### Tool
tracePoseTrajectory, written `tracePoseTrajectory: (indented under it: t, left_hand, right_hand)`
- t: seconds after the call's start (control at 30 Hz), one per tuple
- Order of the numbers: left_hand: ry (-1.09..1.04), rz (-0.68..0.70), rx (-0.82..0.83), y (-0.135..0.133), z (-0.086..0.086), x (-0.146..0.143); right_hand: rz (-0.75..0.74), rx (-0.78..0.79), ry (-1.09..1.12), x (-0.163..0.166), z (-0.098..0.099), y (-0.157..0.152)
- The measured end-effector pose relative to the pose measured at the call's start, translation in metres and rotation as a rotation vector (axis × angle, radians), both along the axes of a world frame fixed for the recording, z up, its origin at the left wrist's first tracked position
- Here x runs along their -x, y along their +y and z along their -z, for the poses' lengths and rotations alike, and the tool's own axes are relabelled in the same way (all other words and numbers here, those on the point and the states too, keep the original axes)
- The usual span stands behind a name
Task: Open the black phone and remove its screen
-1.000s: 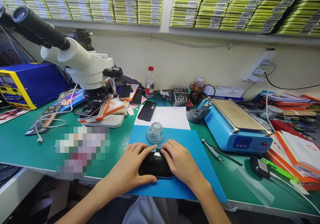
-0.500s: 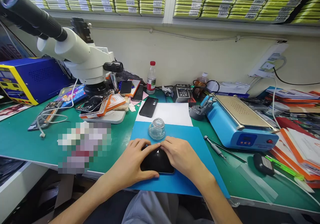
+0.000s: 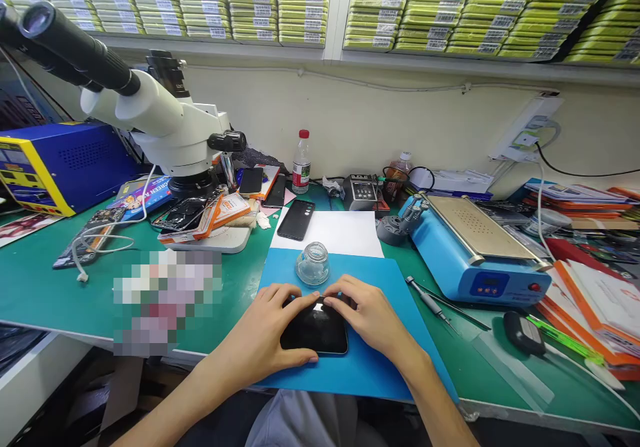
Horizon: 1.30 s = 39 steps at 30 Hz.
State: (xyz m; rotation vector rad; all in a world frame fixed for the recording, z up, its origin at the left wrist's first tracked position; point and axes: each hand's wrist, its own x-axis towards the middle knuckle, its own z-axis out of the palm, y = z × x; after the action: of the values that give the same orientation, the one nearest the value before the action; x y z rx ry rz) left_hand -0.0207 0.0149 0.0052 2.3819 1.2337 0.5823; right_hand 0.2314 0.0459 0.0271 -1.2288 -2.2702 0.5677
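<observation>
- Flat on the blue mat (image 3: 390,367) lies a black phone (image 3: 320,335).
- Left hand (image 3: 275,322) holds it between thumb and fingers.
- Right hand (image 3: 369,312) bends over its far edge; I cannot tell if it pinches.
- Likely light, stiff, slippery, breakable: hold its sides.

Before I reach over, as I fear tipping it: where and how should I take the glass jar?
Probably around the wide body of the glass jar, coming from the right: it narrows upward, and the blue mat shows on that side, while the black-screened smartphone occupies the near side.
</observation>
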Motion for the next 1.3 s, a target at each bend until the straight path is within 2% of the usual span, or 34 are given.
tracePoseTrajectory:
  t: [0.2,0.4,0.93,1.03,1.13,1.3]
  left_hand:
    - [-0.011,-0.002,-0.007,-0.001,0.001,0.000]
    - [0.003,-0.015,0.001,-0.001,-0.001,0.000]
    - [0.036,-0.015,0.000,0.001,0.001,-0.001]
    - [0.006,-0.024,-0.005,-0.001,0.003,0.000]
    - [-0.044,-0.035,-0.002,-0.004,0.004,0.002]
    - [0.027,-0.029,-0.015,-0.010,0.002,0.022]
  right_hand:
    - [0.002,-0.031,-0.051,0.006,0.004,-0.002]
    - [0.001,-0.020,-0.089,0.008,-0.001,-0.003]
    - [0.060,0.150,0.027,0.012,0.000,0.010]
    - [0.134,0.139,0.057,0.008,-0.002,0.007]
    - [0.292,0.073,0.047,-0.007,-0.003,-0.003]
    - [0.502,-0.027,-0.023,-0.040,0.010,-0.024]
